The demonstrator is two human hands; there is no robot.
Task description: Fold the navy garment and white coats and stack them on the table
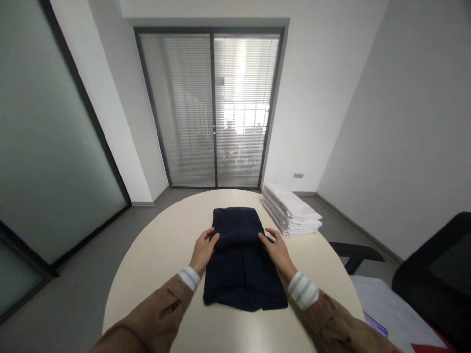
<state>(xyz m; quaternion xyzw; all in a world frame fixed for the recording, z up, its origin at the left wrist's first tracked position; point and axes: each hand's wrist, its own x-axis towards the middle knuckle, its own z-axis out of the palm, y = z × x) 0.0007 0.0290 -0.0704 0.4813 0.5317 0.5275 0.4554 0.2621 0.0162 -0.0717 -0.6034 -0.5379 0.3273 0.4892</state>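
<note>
The navy cloth [237, 262], folded at lower centre, is touched at opposite edges by left hand [202, 251] and right hand [279, 254], set apart; any pinch cannot be confirmed. Judged soft, light; best gripped along both sides.

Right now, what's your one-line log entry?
dark cloth: folded, on table | left hand: at cloth's left edge | right hand: at right edge | white stack: beyond right hand

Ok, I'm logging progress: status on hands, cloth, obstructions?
Left hand and right hand at opposite edges of dark cloth. Cloth layered, on table. White stack near right hand, off cloth.
</note>
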